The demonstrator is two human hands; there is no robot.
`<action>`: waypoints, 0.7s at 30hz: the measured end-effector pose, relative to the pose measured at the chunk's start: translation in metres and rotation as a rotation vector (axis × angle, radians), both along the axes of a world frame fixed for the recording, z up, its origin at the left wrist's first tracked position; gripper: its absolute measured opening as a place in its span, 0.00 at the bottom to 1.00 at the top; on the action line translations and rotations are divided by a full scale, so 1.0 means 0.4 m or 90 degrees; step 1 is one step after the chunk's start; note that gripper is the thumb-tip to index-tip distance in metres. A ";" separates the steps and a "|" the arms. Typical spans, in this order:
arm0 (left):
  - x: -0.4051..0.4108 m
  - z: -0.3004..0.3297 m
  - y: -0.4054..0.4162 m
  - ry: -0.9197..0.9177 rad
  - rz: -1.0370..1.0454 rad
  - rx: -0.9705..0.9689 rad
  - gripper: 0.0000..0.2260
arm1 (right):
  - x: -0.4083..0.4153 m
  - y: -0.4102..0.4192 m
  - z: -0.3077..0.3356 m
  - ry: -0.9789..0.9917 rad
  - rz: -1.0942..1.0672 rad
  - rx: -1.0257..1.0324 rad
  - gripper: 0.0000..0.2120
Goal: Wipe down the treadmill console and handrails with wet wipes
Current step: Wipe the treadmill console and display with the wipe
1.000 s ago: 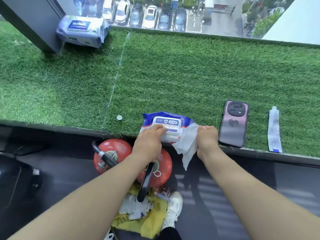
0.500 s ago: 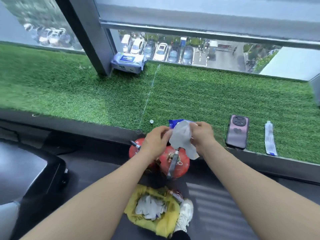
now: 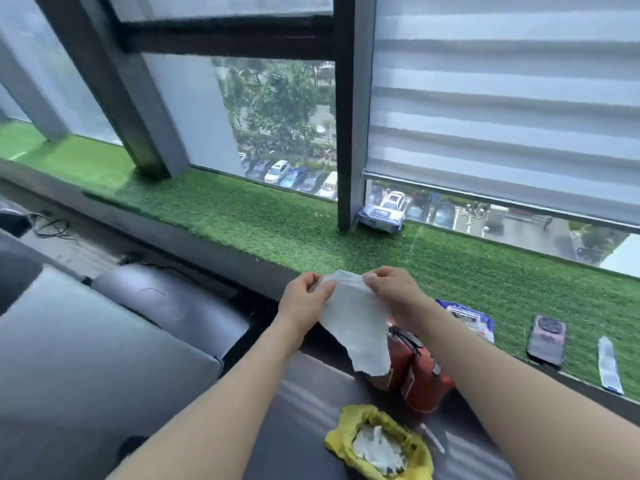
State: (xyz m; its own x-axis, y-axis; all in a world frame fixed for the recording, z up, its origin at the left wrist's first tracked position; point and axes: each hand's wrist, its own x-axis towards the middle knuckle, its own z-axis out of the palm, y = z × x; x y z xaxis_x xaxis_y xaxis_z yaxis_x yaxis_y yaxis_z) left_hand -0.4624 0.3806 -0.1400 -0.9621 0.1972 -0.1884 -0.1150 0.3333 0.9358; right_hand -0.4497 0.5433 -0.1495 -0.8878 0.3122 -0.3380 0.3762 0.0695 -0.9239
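Head view shows my left hand (image 3: 304, 299) and right hand (image 3: 394, 289) each pinching a top corner of the wet wipe (image 3: 356, 327), which hangs spread between them above the red extinguishers (image 3: 415, 372), near the wipes pack (image 3: 467, 318) on the turf ledge (image 3: 242, 216).

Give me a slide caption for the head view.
Both hands spread a wet wipe above the grass-covered sill.

Both hands, left hand (image 3: 304, 299) and right hand (image 3: 391, 289), have lifted the wet wipe (image 3: 356, 323) clear of its pack (image 3: 467, 317) (now spread open).
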 end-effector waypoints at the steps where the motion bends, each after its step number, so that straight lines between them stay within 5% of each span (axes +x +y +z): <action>1: 0.020 0.037 -0.047 0.000 0.026 0.006 0.06 | 0.014 -0.043 0.044 0.008 0.049 -0.004 0.09; 6: 0.131 0.173 -0.224 0.019 0.166 0.016 0.06 | 0.079 -0.206 0.209 0.011 0.286 0.034 0.19; 10: 0.283 0.233 -0.366 -0.014 0.346 0.125 0.08 | 0.179 -0.334 0.246 -0.022 0.411 -0.079 0.11; 13: 0.425 0.231 -0.455 -0.186 0.385 0.304 0.32 | 0.278 -0.429 0.242 -0.057 0.451 -0.259 0.05; 17: 0.623 0.226 -0.530 -0.276 0.396 0.320 0.17 | 0.386 -0.547 0.258 -0.076 0.486 -0.284 0.03; 21: 0.763 0.261 -0.664 -0.199 0.535 0.256 0.11 | 0.473 -0.687 0.288 -0.064 0.513 -0.183 0.11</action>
